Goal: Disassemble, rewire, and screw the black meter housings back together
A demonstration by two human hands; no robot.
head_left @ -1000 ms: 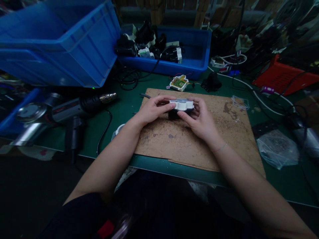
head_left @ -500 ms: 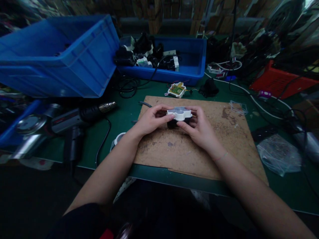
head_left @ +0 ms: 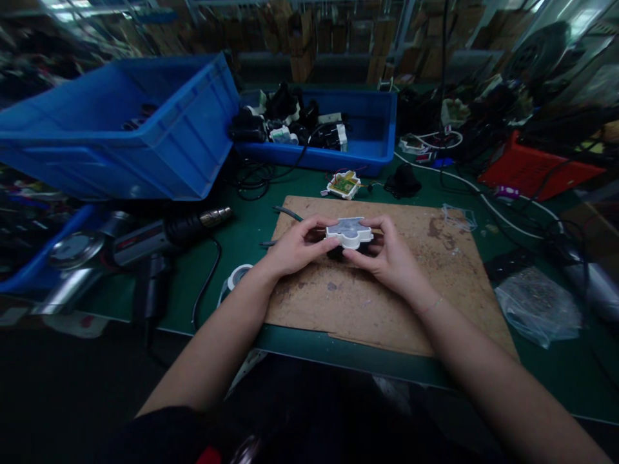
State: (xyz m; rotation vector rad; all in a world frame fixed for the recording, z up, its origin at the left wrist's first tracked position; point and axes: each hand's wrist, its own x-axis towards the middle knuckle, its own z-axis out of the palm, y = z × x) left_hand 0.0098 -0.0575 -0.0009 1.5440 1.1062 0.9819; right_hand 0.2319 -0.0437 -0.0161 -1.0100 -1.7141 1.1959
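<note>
Between my two hands, over the brown board [head_left: 333, 303], is a white plastic housing [head_left: 351, 236] with a grey face turned up and a dark part beneath it. My left hand [head_left: 302, 245] grips its left side, thumb on the front edge. On the right side, my right hand [head_left: 387, 256] holds it with the thumb low at the front and fingers behind. The dark part is mostly hidden by fingers and shadow. Beyond the board lies another white housing with a green circuit board [head_left: 344, 184] and thin wires.
A large blue bin [head_left: 184, 154] stands at left, with a blue tray [head_left: 372, 164] of black and white parts behind. A heat gun [head_left: 159, 241] lies left. To the right are a plastic bag of small pieces [head_left: 538, 308], a red case [head_left: 536, 171] and cables.
The view has tilted up a little, so the scene sits lower. The housing's grey top face now shows more. Both hands keep their hold.
</note>
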